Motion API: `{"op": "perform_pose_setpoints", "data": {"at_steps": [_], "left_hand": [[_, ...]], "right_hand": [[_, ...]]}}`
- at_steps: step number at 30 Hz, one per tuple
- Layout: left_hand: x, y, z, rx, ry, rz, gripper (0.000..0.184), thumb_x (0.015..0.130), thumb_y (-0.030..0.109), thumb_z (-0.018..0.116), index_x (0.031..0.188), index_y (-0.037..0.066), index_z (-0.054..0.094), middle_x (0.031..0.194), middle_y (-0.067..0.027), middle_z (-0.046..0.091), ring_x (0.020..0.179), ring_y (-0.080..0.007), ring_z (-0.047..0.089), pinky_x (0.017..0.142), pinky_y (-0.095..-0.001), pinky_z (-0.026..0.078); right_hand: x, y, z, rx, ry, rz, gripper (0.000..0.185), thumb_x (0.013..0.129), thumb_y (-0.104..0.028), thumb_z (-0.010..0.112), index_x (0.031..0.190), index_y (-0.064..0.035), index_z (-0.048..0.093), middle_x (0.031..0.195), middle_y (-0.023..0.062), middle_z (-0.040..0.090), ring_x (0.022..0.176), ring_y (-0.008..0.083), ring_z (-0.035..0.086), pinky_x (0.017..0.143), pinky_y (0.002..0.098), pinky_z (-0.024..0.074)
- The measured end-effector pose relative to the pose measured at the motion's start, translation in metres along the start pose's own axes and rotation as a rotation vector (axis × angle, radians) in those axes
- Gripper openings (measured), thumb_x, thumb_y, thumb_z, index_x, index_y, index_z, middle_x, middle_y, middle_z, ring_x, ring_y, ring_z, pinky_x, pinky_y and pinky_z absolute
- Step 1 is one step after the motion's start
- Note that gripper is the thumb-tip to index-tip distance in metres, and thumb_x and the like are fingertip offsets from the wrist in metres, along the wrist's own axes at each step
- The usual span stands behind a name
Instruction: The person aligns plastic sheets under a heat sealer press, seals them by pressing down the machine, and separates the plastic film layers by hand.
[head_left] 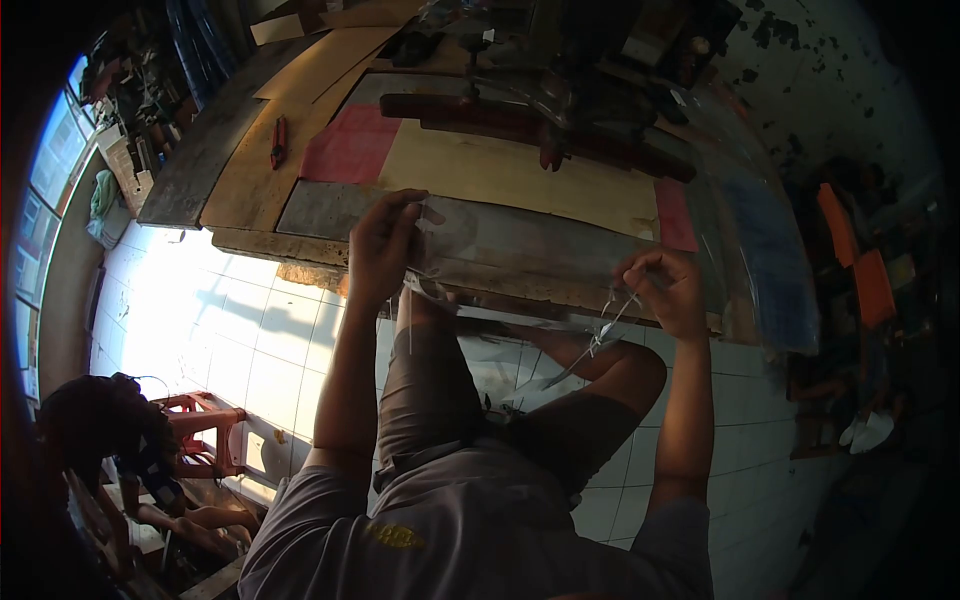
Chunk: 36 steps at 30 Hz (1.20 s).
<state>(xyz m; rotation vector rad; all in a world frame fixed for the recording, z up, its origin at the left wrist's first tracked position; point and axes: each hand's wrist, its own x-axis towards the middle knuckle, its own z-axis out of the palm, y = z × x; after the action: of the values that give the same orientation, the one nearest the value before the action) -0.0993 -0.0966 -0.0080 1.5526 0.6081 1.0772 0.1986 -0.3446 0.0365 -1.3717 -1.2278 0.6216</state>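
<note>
My left hand [385, 245] is raised at the front edge of the workbench, its fingers pinched together. A thin white strip [415, 288] hangs just below it; whether the fingers hold it is hard to see. My right hand [668, 290] pinches a white string [618, 316] that runs down to a knotted tangle. Below the knot, a pale, partly see-through piece [560, 376] hangs over my lap, its kind unclear. On the bench in front of my hands lies a cream sheet [500, 170] with red ends.
A dark red clamp bar [540, 125] crosses above the sheet. A red cutter [279, 142] lies on brown cardboard [250, 165] at the left. Another person [150, 480] sits at lower left, near a red plastic stool [205, 435]. Orange pieces [872, 288] are at right.
</note>
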Motion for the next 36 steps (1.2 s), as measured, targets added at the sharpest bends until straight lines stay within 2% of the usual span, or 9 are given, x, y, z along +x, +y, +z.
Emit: {"op": "perform_pose_setpoints", "data": {"at_steps": [6, 9, 18, 27, 36], "left_hand": [[0.0, 0.0, -0.001, -0.038, -0.022, 0.003, 0.022, 0.109, 0.012, 0.056, 0.125, 0.001, 0.066, 0.095, -0.0084, 0.079, 0.059, -0.0014, 0.055, 0.053, -0.0207, 0.044], [-0.001, 0.002, 0.0, 0.003, -0.008, -0.001, 0.022, 0.109, 0.011, 0.056, 0.125, 0.001, 0.066, 0.095, -0.0078, 0.079, 0.059, -0.0014, 0.054, 0.054, -0.0207, 0.043], [0.0, -0.004, -0.001, -0.002, -0.012, 0.026, 0.024, 0.109, 0.014, 0.056, 0.126, 0.0, 0.065, 0.094, -0.0097, 0.078, 0.055, -0.0034, 0.056, 0.051, -0.0218, 0.044], [-0.001, -0.002, 0.0, -0.029, -0.014, 0.018, 0.021, 0.109, 0.012, 0.057, 0.124, 0.001, 0.066, 0.095, -0.0083, 0.079, 0.06, -0.0017, 0.057, 0.054, -0.0205, 0.045], [-0.001, -0.003, 0.0, -0.001, -0.005, 0.018, 0.021, 0.108, 0.013, 0.058, 0.124, 0.002, 0.067, 0.095, -0.007, 0.079, 0.059, -0.0014, 0.055, 0.053, -0.0207, 0.045]], "right_hand": [[-0.003, -0.006, 0.011, -0.01, 0.169, -0.128, 0.004, 0.095, -0.001, 0.073, 0.096, 0.0022, 0.072, 0.095, 0.0113, 0.074, 0.078, 0.0144, 0.072, 0.071, 0.0282, 0.0579], [-0.008, -0.004, 0.01, -0.071, 0.184, -0.16, 0.005, 0.096, -0.002, 0.073, 0.097, 0.003, 0.072, 0.096, 0.0114, 0.074, 0.076, 0.0141, 0.072, 0.067, 0.0276, 0.0581], [-0.016, -0.008, 0.019, -0.099, 0.233, -0.111, 0.01, 0.102, -0.007, 0.068, 0.1, 0.0026, 0.07, 0.093, 0.0101, 0.073, 0.075, 0.0134, 0.067, 0.07, 0.0282, 0.0543], [-0.019, -0.022, 0.026, -0.162, 0.306, -0.031, 0.01, 0.099, -0.007, 0.072, 0.1, 0.0034, 0.071, 0.088, 0.0081, 0.075, 0.078, 0.012, 0.07, 0.073, 0.027, 0.0557], [-0.02, -0.021, 0.026, -0.203, 0.312, -0.044, 0.013, 0.101, -0.01, 0.071, 0.104, 0.0032, 0.072, 0.085, 0.008, 0.076, 0.077, 0.0116, 0.072, 0.074, 0.026, 0.0558]]}}
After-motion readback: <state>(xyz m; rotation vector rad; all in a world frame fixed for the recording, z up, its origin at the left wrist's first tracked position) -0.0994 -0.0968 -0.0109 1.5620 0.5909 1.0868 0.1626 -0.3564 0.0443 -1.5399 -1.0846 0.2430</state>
